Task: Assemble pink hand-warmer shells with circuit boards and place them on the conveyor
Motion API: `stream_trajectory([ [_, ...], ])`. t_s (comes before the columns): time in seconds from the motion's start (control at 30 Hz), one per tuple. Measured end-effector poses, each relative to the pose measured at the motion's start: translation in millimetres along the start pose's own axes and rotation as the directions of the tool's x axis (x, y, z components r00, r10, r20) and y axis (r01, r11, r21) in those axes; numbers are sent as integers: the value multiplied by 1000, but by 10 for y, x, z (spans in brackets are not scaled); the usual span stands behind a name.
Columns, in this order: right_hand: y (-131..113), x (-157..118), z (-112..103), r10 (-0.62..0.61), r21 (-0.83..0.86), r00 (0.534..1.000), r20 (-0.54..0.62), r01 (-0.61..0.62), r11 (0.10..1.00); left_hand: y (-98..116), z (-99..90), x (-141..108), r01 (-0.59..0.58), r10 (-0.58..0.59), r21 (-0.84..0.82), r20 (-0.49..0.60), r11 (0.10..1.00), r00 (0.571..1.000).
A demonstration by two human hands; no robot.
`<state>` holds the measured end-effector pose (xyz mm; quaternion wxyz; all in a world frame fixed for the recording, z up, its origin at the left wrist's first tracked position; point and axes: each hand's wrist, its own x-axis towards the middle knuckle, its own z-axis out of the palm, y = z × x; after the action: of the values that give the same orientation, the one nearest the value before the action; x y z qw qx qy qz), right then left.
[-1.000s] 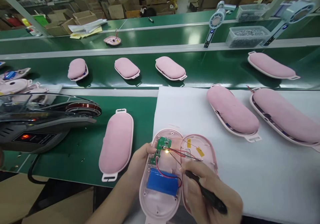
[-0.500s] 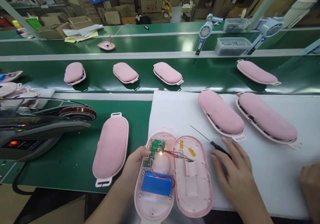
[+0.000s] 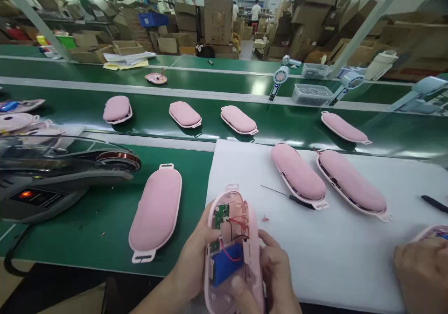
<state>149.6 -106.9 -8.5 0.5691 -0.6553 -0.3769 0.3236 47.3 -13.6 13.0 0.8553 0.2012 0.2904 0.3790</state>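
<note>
My left hand (image 3: pixel 192 258) grips the left half of a pink oval casing (image 3: pixel 209 283), its thumb over the inner edge. My right hand (image 3: pixel 278 272) is closed around the other half of the casing, which stands tilted up beside the first, with the thumb at the lower inside. Between the halves show a green circuit board (image 3: pixel 221 216), a blue battery pack (image 3: pixel 227 263) and red and black wires (image 3: pixel 241 223). Beyond my right hand lies a thin screwdriver (image 3: pixel 275 191), its dark handle partly under a closed pink casing (image 3: pixel 299 171).
More closed pink casings lie on the white sheet (image 3: pixel 238 164), the green bench and the conveyor (image 3: pixel 147 113). A grey machine (image 3: pixel 63 188) stands at left. At right, a co-worker's hand (image 3: pixel 422 269) holds a pink shell near a black-handled tool (image 3: pixel 434 204). Handheld fans (image 3: pixel 280 76) stand behind.
My right hand has left the screwdriver and taken hold of the casing's right half, which has swung up toward the left half. The view has tilted upward.
</note>
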Motion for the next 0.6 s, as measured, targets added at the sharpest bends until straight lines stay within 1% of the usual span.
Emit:
stream_trajectory([
  [0.07, -107, 56, 23, 115, 95, 991, 63, -120, 988, 35, -59, -7, 13, -16, 77, 46, 997, 999],
  [0.13, -196, 135, -22, 234, 184, 965, 119, -253, 950, 99, -140, -32, 12, -36, 198, 120, 980, 992],
  [0.2, -253, 201, -86, 273, 249, 951, 145, -302, 920, 157, -217, -72, -31, -29, 343, 169, 939, 985],
  [0.23, -269, 218, -112, 271, 271, 951, 147, -302, 914, 172, -243, -90, -66, -8, 427, 168, 902, 986],
  [0.27, -279, 224, -130, 270, 288, 951, 149, -303, 908, 177, -258, -104, -106, 36, 515, 144, 851, 989],
  [0.3, -284, 219, -141, 270, 299, 950, 156, -306, 904, 171, -261, -112, -141, 97, 610, 105, 780, 990],
  [0.33, -287, 206, -147, 275, 300, 947, 168, -315, 901, 156, -253, -113, -169, 177, 706, 63, 688, 982],
  [0.4, -297, 169, -152, 289, 260, 937, 194, -333, 906, 114, -214, -101, -192, 341, 858, 21, 477, 940],
  [0.43, -307, 152, -157, 293, 219, 935, 201, -334, 917, 93, -190, -92, -190, 407, 902, 17, 389, 913],
  [0.47, -321, 139, -167, 286, 168, 938, 197, -320, 932, 74, -165, -85, -185, 452, 929, 21, 321, 892],
  [0.5, -339, 130, -180, 267, 99, 947, 178, -287, 953, 58, -143, -80, -178, 476, 944, 25, 279, 879],
  [0.53, -359, 125, -196, 236, 12, 961, 147, -241, 971, 47, -123, -80, -168, 487, 952, 24, 255, 873],
  [0.6, -395, 123, -227, 146, -195, 986, 81, -128, 972, 33, -92, -86, -154, 497, 962, 21, 227, 867],
])
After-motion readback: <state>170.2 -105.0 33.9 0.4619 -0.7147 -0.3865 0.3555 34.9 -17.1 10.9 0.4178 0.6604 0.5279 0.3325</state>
